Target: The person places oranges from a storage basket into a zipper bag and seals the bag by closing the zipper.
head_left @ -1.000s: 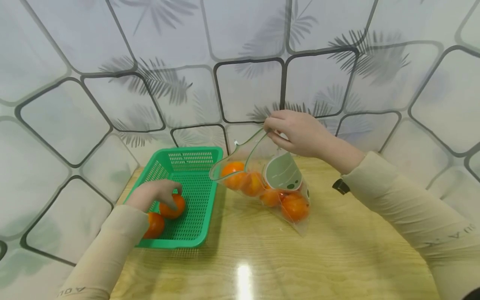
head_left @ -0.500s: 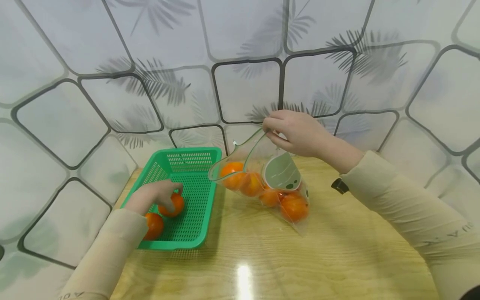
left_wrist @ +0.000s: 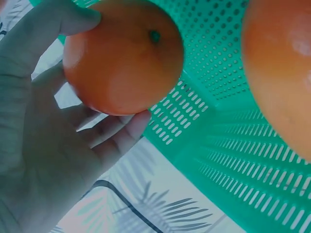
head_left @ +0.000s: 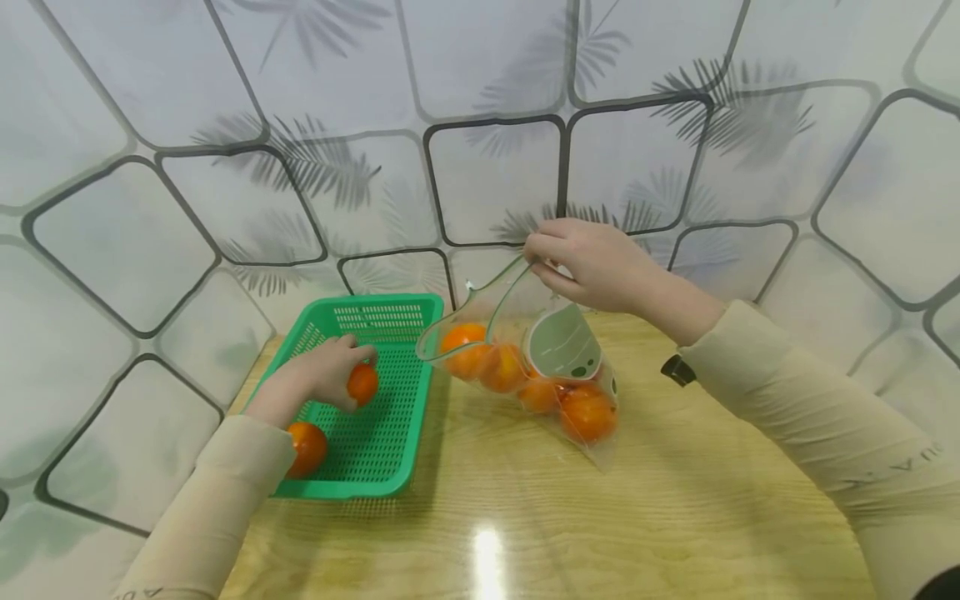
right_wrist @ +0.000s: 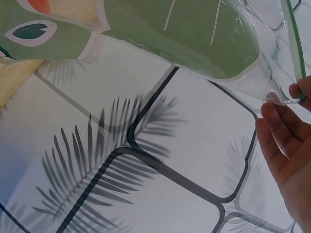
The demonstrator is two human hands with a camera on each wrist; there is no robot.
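My left hand (head_left: 328,372) grips an orange (head_left: 363,384) inside the green plastic basket (head_left: 412,454). In the left wrist view the thumb and fingers curl round this orange (left_wrist: 124,58), its small green stem end showing. A second orange (head_left: 307,450) lies in the basket's near left corner, partly behind the sleeve. My right hand (head_left: 588,260) pinches the upper edge of a clear zip bag (head_left: 566,342) with a green leaf-like print. Several oranges lie in the bag, and its mouth gapes toward the basket. In the right wrist view the fingertips (right_wrist: 272,109) hold the bag's corner.
Both basket and bag are on a wooden table (head_left: 540,533). Behind and to the left stands a wall (head_left: 495,183) with a line and leaf pattern. A small black object (head_left: 678,371) shows by the right sleeve.
My left hand has moved slightly away from me and to the right, carrying the orange away from the other one in the basket. The right hand and bag have stayed nearly still.
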